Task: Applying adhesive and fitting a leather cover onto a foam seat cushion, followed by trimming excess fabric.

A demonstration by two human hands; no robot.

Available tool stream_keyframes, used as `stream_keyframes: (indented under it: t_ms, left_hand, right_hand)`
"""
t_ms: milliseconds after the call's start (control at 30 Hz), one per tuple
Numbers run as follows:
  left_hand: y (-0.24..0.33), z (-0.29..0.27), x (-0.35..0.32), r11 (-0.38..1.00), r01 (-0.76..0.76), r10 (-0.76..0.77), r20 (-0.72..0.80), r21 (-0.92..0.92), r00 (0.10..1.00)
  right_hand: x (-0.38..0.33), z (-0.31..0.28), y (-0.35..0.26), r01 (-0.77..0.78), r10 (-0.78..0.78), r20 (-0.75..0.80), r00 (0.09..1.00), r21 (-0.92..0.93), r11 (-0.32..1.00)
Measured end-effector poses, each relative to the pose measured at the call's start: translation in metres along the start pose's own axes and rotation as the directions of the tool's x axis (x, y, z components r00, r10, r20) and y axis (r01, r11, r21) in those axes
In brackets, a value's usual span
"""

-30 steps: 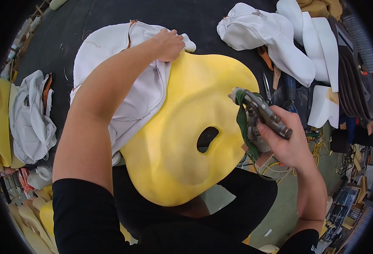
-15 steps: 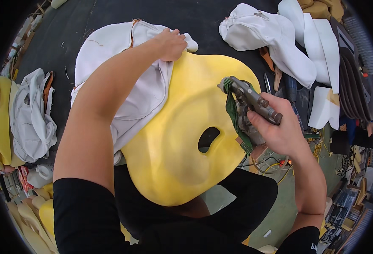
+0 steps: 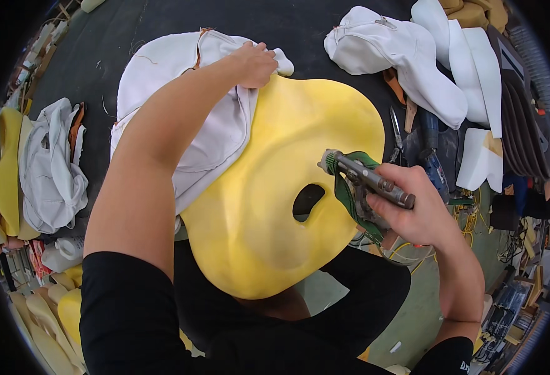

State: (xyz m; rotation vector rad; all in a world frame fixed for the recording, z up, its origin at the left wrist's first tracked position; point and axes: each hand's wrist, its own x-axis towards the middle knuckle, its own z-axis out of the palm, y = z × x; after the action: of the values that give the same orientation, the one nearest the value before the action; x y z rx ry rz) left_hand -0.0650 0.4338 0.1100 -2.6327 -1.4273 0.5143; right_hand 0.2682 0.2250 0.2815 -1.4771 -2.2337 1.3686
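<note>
A large yellow moulded foam cushion (image 3: 231, 231) with an oval hole lies over the table's near edge and above my lap. The white fabric cover (image 3: 156, 81) is on its left side, its edge folded across the foam. At the cushion's far edge, my left hand (image 3: 256, 64) has its fingers closed on the cover. My right hand (image 3: 412, 203) grips a metal spray gun (image 3: 371, 178) wrapped in green webbing. The gun is over the foam's right part, its nozzle pointing left, above the hole. My palm hides part of its handle.
More white covers lie at the left (image 3: 51, 169) and far right (image 3: 406, 69) of the black table (image 3: 225, 15). Scissors (image 3: 396, 134) and a blue power tool (image 3: 434, 162) lie right of the cushion. Hoses (image 3: 412, 253) trail below; yellow foam pieces (image 3: 7, 172) stand at left.
The spray gun in my right hand has moved down over the foam, its nozzle closer to the hole. My left hand keeps its hold on the cover. The view has shifted slightly.
</note>
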Motion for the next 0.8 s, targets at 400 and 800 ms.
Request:
stream_keyframes:
  t_ms: [400,800]
  left_hand:
    - [0.011,-0.013,-0.007,0.993,0.044,-0.051,0.059,0.106,0.997]
    - [0.058,-0.04,-0.101,1.0,-0.022,0.008,-0.533,-0.019,0.846]
  right_hand:
    - [-0.038,0.004,0.035,0.1,-0.106,-0.114,0.988,-0.056,0.993]
    - [-0.147,-0.021,0.134,0.033,-0.013,-0.662,0.75,0.018,0.999]
